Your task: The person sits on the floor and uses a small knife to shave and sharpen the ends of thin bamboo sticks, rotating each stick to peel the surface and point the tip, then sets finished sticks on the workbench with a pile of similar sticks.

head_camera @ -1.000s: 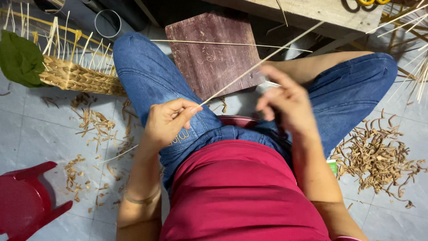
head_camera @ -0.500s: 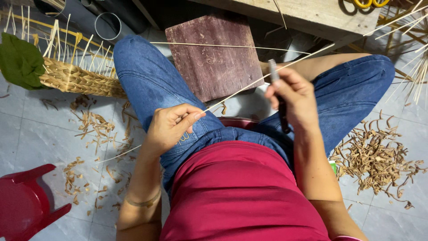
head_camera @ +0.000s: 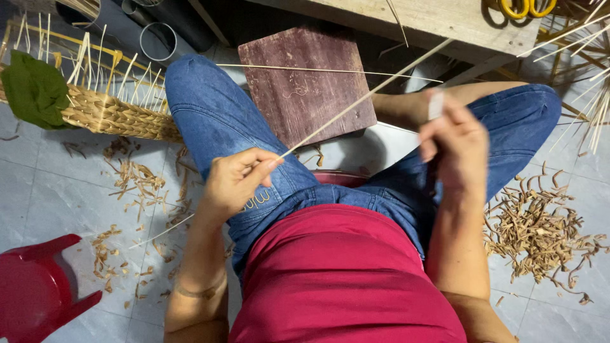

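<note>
Left hand pinches a thin bamboo strip between thumb and fingertips, resting on the left thigh over blue jeans — the strip slants up and right across the dark wooden board toward the workbench edge. Right hand is raised over the right knee, fingers curled closed around a small pale object, blurred — what it is cannot be told. Half-woven basket sits beside the left leg; shavings pile on the tiles at right.
</note>
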A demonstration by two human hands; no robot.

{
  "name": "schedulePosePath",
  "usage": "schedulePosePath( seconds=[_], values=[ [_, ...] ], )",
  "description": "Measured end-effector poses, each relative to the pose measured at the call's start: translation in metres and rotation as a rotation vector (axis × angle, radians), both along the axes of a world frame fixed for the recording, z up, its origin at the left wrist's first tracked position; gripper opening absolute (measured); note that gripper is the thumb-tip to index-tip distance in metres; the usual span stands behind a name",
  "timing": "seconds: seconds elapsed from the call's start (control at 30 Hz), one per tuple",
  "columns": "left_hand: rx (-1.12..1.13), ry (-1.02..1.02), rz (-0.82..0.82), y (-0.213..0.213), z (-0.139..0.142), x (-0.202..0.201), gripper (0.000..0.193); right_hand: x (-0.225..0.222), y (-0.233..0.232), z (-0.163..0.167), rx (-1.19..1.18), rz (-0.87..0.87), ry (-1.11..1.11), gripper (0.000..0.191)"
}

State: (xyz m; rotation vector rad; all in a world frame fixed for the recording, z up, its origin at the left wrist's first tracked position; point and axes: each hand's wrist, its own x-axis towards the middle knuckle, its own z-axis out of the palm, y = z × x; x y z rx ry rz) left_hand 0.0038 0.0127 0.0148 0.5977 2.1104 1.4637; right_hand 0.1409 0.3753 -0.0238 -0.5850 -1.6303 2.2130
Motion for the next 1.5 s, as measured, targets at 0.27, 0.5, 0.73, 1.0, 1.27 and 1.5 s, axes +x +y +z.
schedulePosePath(
  seconds=[0.27, 0.5, 0.73, 1.0, 1.27, 1.5],
  values=[
    [-0.068, -0.025, -0.031, 0.026, -0.008, 0.011, 0.020, -0.036, -0.079, 0.001, -0.151, 0.481, -0.056, 0.035],
    [-0.154, 0.045, 0.033, 0.003, -0.004, 0.002, 0.018, -0.035, -0.043, -0.011, -0.081, 0.245, -0.042, 0.031],
    [-0.172, 0.019, 0.035, -0.021, 0.002, -0.002, 0.017, -0.011, 0.043, -0.028, -0.037, -0.043, 0.042, 0.029],
    [-0.082, 0.027, 0.135, -0.026, 0.001, -0.004, 0.018, -0.001, 0.043, -0.016, -0.003, -0.092, 0.113, 0.032],
    [-0.092, -0.075, 0.020, -0.002, -0.009, 0.004, 0.019, -0.043, -0.081, 0.001, -0.155, 0.602, -0.088, 0.049],
    [-0.080, -0.018, 0.035, -0.006, -0.009, 0.007, 0.017, -0.054, -0.080, -0.013, -0.181, 0.431, -0.025, 0.034]
  ],
)
